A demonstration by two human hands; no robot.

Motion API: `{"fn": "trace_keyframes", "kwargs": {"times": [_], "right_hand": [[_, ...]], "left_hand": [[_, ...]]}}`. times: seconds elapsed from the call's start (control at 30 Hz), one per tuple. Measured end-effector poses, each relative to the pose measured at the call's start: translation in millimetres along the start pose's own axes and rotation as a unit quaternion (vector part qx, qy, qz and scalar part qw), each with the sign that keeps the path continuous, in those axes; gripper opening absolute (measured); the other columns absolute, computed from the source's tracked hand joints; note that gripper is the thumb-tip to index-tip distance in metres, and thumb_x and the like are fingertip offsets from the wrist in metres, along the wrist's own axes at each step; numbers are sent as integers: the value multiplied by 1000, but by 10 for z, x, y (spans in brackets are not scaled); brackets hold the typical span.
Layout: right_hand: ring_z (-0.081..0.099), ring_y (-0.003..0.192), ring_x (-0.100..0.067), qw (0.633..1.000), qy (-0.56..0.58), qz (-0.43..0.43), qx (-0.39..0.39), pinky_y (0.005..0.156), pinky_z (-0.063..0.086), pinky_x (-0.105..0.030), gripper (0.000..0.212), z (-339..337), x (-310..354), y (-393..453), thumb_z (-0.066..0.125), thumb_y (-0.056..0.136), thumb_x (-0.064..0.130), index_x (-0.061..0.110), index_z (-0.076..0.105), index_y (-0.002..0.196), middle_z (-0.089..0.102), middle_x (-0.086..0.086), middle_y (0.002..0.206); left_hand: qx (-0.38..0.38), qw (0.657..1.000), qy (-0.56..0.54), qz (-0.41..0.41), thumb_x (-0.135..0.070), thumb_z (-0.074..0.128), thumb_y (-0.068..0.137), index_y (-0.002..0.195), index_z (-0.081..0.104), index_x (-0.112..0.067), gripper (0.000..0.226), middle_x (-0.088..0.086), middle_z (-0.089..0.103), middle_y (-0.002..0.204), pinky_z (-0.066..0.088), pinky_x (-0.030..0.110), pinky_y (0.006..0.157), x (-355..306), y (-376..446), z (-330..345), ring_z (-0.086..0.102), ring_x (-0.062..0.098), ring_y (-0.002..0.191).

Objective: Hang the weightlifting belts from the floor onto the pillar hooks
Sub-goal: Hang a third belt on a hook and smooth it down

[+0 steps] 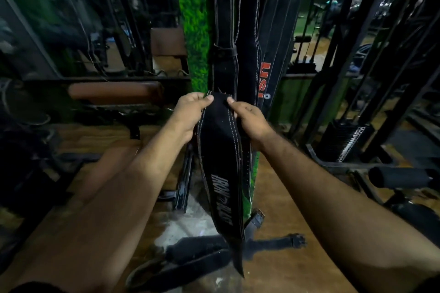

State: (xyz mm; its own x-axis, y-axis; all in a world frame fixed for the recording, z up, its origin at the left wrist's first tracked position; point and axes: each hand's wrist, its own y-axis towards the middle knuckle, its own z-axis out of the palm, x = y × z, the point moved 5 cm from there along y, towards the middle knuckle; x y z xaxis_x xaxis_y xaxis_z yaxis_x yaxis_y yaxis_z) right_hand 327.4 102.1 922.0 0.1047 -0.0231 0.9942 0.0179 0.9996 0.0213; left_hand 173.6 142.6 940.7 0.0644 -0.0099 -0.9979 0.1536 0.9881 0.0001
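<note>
A black weightlifting belt (222, 173) with white stitching and grey lettering hangs down in front of me. My left hand (190, 114) grips its top left edge, and my right hand (247, 116) pinches the top right edge. Its lower end dangles just above the floor. Behind it stands the green pillar (192, 31), where several black belts (238, 31) hang, one with red lettering (265, 78). The hooks themselves are out of view. More dark belts (197, 254) lie on the floor at the pillar's foot.
A brown padded bench (114, 91) stands to the left. A black weight stack and machine frame (345, 138) stand to the right, with a padded roller (400, 177) low on the right. The floor (285, 197) is brown.
</note>
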Motion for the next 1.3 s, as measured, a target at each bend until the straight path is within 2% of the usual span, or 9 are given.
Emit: {"fn": "trace_keyframes", "kwargs": {"times": [0.2,0.27,0.37,0.5,0.7,0.93,1.1,1.2,1.3], "right_hand": [[66,66,-24,997,52,41,-49,62,52,-30,27,218,302,218,68,93,26,3,74,106,77,-21,92],[63,54,-11,998,46,3,-32,50,48,-20,9,293,437,242,63,96,11,7,70,100,73,-7,74],[65,68,-11,998,27,-51,15,58,51,-21,20,403,550,229,58,96,2,1,69,113,70,-9,91],[47,57,-10,998,-3,-53,37,56,39,-25,13,471,578,259,63,95,10,17,62,84,50,-3,72],[47,42,-13,999,-3,-16,-51,46,38,-22,36,459,848,379,67,95,38,19,56,67,53,2,53],[61,58,-9,989,-33,-145,19,51,47,-21,20,641,916,410,65,97,13,8,65,78,67,-4,73],[66,66,-15,999,-24,-41,-22,57,51,-25,35,505,883,516,60,98,46,14,72,98,71,-6,84],[71,69,-17,997,36,-57,-44,61,57,-29,24,472,967,610,62,100,24,9,71,115,76,-5,88],[74,80,-15,993,4,-108,-37,70,58,-29,21,478,999,670,62,99,11,6,67,118,76,-10,101]], "left_hand": [[51,998,33,26,-13,70,88,62,65,-24,29,-7,61,62,40,25,52,-70,-82,-198,56,9,55],[57,998,23,14,-28,72,87,77,72,-22,12,-1,69,76,43,27,59,-134,-58,-274,60,16,67],[-1,999,-28,27,-39,66,93,101,73,-16,25,3,78,101,52,33,83,-354,69,-367,72,19,94],[-16,996,4,92,-21,59,101,77,65,-15,25,-3,74,74,53,26,73,-664,177,-349,68,6,69],[63,988,25,138,-21,61,88,93,63,-5,17,12,66,86,47,39,84,-695,122,-300,62,23,85],[31,990,18,133,-54,71,83,104,67,-7,51,15,74,105,50,52,103,-831,247,-379,68,28,100],[85,979,49,181,-12,51,104,107,68,-13,17,4,78,101,57,31,90,-911,200,-247,74,20,99],[133,972,99,165,-10,50,103,103,69,-14,20,-8,77,91,54,19,81,-756,241,-199,71,5,88],[91,978,100,157,-33,59,100,102,66,-2,32,1,70,93,49,29,82,-734,311,-245,64,12,87]]}}
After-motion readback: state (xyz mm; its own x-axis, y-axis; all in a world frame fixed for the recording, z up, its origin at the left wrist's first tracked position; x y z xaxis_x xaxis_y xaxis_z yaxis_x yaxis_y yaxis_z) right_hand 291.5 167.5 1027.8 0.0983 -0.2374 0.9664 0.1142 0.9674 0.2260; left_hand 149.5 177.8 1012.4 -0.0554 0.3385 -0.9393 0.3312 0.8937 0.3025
